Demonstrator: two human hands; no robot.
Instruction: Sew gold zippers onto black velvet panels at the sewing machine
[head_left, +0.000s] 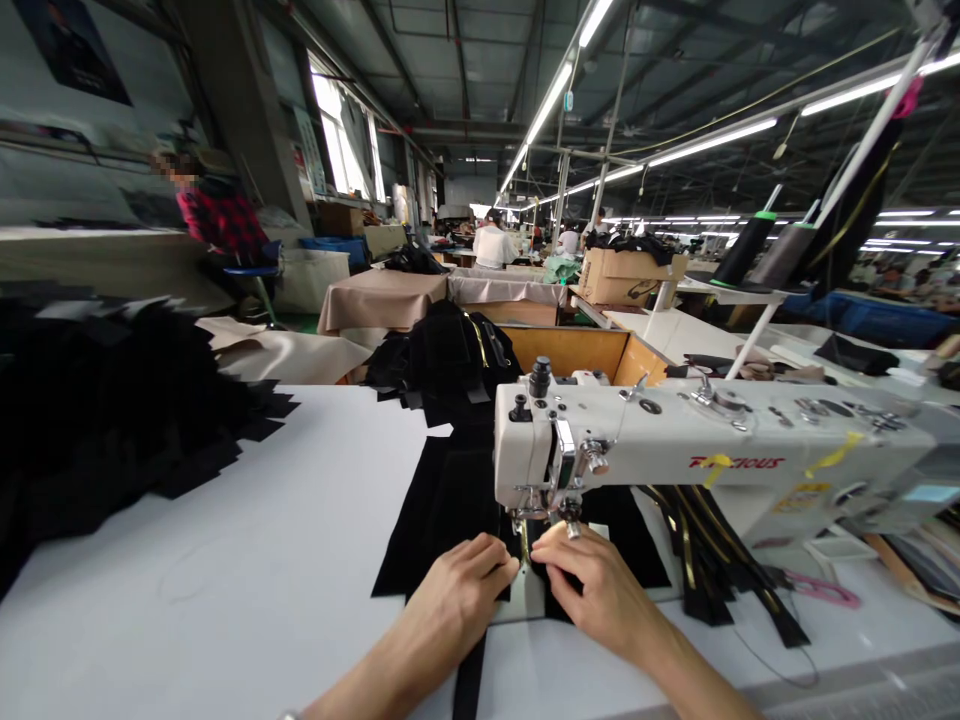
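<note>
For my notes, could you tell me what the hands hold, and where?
Both the left hand and right hand pinch the black fabric by its edge under the sewing machine needle.

Red brand lettering on front of white sewing machine [720, 440] arm, approx "PRECIOUS"; middle letters hidden by yellow tape strip [716, 466], so reading uncertain. Small yellowish sticker [814, 495] lower on same machine body, print too small to read. Wall posters [309, 150] beside window at back left, text too blurred to read. No other legible text, nos. or signs.
</note>
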